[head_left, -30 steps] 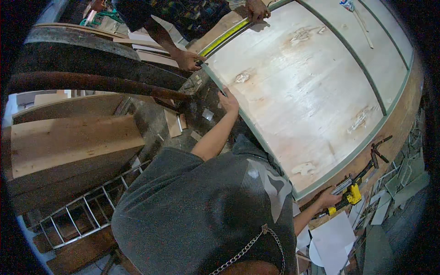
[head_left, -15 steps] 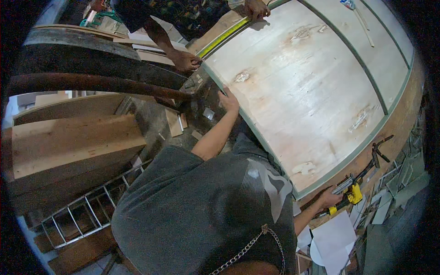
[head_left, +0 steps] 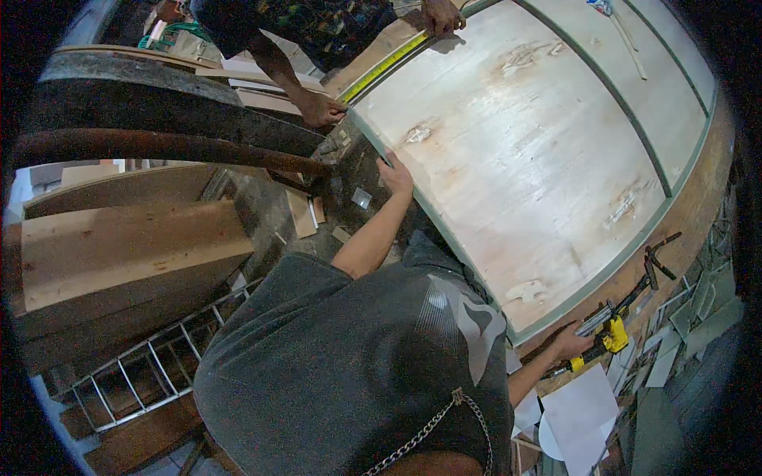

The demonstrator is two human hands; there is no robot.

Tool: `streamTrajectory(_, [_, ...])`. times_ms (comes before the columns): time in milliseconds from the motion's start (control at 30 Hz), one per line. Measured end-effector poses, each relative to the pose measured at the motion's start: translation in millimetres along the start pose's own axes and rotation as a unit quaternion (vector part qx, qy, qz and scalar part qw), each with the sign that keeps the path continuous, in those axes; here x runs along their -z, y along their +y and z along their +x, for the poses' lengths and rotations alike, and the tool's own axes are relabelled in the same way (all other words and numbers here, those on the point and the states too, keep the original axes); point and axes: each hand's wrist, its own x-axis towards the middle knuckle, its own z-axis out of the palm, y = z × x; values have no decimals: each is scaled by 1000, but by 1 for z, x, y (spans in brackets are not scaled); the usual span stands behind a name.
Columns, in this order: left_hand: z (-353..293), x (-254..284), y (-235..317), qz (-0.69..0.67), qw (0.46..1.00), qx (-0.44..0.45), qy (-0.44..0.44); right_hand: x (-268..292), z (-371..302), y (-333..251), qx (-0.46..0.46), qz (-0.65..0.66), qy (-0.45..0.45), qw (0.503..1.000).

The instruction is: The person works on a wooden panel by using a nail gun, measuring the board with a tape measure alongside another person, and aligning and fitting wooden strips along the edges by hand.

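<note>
Workshop [head_left: 266, 202], broad panel [head_left: 508, 174], left hand [head_left: 396, 176] curled round its edge [head_left: 370, 135], right hand [head_left: 570, 342] well apart at yellow tool [head_left: 616, 335], grip unclear

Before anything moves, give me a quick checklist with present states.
1. Left hand at the framed panel's edge: ok.
2. Right hand at the yellow-and-black tool: ok.
3. Right hand's grip firm: cannot tell; the fingers are too small and dark.
4. Yellow tape measure extended along the panel's edge between the co-worker's hands: ok.
5. Co-worker's hands away from the panel's edge: not ok.
6. Panel free of loose pieces: not ok; a thin stick lies there.
</note>
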Motion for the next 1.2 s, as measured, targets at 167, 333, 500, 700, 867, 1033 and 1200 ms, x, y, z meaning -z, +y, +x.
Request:
streamTrajectory(167, [0,-2,-2,-4,1000,1,-5,-4,0,5,6,7,8,1000])
streamTrajectory(333, [1,-1,-4,7,1000,2,-7,-10,0,12,26,24,22,999])
streamTrajectory(500, [-3,1,2,37,999,4,-3,-15,-3,20,28,23,28,999])
streamTrajectory(700, [3,-6,-10,24,998,-29,46,-15,-1,15,32,17,47,998])
streamTrajectory(867, [-2,1,4,33,999,-3,4,-17,0,19,27,19,37,999])
streamTrajectory(1033, [4,-3,-7,42,999,-4,4,-10,0,11,29,29,35,999])
streamTrajectory(1200, [2,-2,-7,10,1000,-27,5,0,-1,1,-4,8,5,1000])
